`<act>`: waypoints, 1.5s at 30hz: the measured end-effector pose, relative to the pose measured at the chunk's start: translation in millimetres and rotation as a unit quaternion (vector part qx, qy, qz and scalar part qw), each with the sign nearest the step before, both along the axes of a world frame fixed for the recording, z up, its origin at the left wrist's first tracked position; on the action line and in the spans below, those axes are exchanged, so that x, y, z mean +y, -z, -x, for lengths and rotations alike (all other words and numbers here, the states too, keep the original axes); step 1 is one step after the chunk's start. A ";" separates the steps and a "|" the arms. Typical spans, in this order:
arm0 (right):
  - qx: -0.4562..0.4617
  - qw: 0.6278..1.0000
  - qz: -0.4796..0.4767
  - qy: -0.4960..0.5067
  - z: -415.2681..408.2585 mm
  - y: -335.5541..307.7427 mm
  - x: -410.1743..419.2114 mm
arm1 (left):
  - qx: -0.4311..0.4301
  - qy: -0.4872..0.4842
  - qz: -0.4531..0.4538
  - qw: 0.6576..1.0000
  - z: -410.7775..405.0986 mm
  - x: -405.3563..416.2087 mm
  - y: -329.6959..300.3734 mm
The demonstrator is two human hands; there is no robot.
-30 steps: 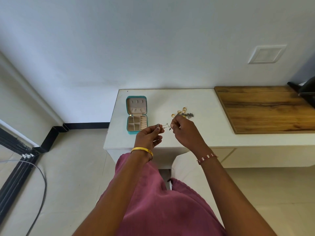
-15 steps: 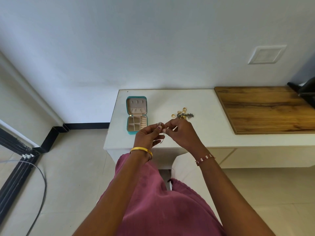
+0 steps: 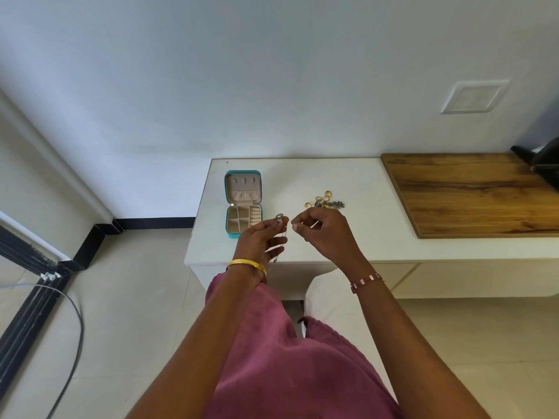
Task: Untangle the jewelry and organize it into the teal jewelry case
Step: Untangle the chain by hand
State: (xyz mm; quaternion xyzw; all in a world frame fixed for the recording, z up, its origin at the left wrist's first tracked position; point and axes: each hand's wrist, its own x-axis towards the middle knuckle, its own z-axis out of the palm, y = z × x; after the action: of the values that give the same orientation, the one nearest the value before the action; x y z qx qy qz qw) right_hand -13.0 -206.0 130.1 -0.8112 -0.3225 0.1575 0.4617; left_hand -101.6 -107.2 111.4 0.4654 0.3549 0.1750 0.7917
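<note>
The teal jewelry case (image 3: 227,189) lies open on the left part of the white table (image 3: 357,182), its beige compartments showing. A small heap of gold rings and tangled grey chain (image 3: 326,201) rests to its right. My left hand (image 3: 260,240) pinches a thin silver chain (image 3: 283,240) with a small pendant at its top; the chain dangles below the fingers. My right hand (image 3: 325,234) is just right of it, thumb and forefinger pinched close to the chain's top end; whether they grip it I cannot tell.
A wooden board (image 3: 472,192) covers the table's right part, with a dark object (image 3: 544,164) at its far right corner. A white wall stands behind. A grey cable (image 3: 72,337) lies on the tiled floor at the left.
The hands came together over the table's front, then drew slightly apart. The chain now hangs down from my left hand instead of stretching between both hands.
</note>
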 end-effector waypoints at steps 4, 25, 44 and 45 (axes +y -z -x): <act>-0.003 1.000 0.006 -0.004 3.3 2.5 4.2 | 0.001 0.000 0.004 1.000 -1.9 0.5 1.8; -0.099 0.986 0.120 -0.058 0.9 3.7 -0.9 | 0.019 0.011 -0.039 0.999 -4.9 -5.5 2.9; 0.022 0.999 -0.043 0.015 2.3 3.9 6.0 | 0.002 0.001 0.042 0.999 -1.9 0.5 0.6; 0.024 0.998 -0.048 0.013 3.0 4.1 6.3 | 0.001 0.001 0.044 0.999 -2.1 0.4 -0.1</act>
State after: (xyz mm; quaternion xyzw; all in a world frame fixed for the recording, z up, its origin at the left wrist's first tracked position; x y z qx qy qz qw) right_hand -16.0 -199.7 126.0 -0.7884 -0.3076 0.1550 0.5097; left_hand -99.5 -106.8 111.5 0.4302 0.3628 0.1580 0.8114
